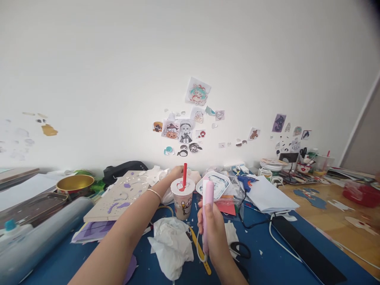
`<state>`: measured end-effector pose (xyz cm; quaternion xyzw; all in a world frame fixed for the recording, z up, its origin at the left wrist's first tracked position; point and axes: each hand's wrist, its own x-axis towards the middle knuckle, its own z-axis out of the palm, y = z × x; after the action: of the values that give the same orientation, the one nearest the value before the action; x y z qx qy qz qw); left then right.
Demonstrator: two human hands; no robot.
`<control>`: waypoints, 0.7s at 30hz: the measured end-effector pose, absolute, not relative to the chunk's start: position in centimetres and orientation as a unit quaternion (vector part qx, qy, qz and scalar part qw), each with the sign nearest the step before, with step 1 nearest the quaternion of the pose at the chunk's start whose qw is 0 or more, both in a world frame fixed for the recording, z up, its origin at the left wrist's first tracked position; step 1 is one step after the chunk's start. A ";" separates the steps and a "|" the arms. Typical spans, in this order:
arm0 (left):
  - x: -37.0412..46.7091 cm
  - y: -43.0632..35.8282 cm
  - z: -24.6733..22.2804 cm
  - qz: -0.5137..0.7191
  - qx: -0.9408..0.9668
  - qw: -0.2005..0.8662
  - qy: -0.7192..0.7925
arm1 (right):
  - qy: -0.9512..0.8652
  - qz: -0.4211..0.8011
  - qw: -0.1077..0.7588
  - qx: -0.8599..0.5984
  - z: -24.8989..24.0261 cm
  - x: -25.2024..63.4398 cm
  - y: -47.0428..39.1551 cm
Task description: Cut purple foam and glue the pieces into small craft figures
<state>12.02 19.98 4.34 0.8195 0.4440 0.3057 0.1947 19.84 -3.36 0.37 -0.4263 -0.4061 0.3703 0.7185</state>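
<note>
My right hand [214, 223] is wrapped around an upright pink and white corded stick-like device [209, 194]; its exact kind is unclear. A white cord loops down beside its lower end. My left arm stretches forward past a lidded drink cup [182, 202] with a red straw [184, 176]. Behind that cup is my left hand [177, 171], its fingers mostly hidden among white papers. Crumpled white tissue [171, 247] lies in front of the cup. To the right of the cup sits a white tray [218, 174] with blue markings.
On the left are a speckled board [107, 206] with purple scraps, a gold tin [75, 183] and a long grey roll [50, 237]. A blue glue gun [247, 183], white paper [270, 196], black-handled scissors [241, 250] and a black slab [308, 253] lie on the right.
</note>
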 end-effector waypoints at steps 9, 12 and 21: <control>12.4 22.4 4.8 0.342 0.780 0.238 0.468 | -0.410 0.369 0.713 -0.433 0.1 19.8 -3.2; 12.4 22.7 5.2 0.343 0.771 0.241 0.479 | -0.406 0.365 0.715 -0.436 0.4 19.8 -3.2; 11.6 22.4 7.7 0.407 0.739 0.228 0.486 | -0.421 0.377 0.712 -0.417 -0.1 20.2 -3.1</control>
<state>11.57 22.42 7.74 0.7390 0.4864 0.4065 0.2280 20.17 -3.13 -0.11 -0.4171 -0.4211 0.3768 0.7119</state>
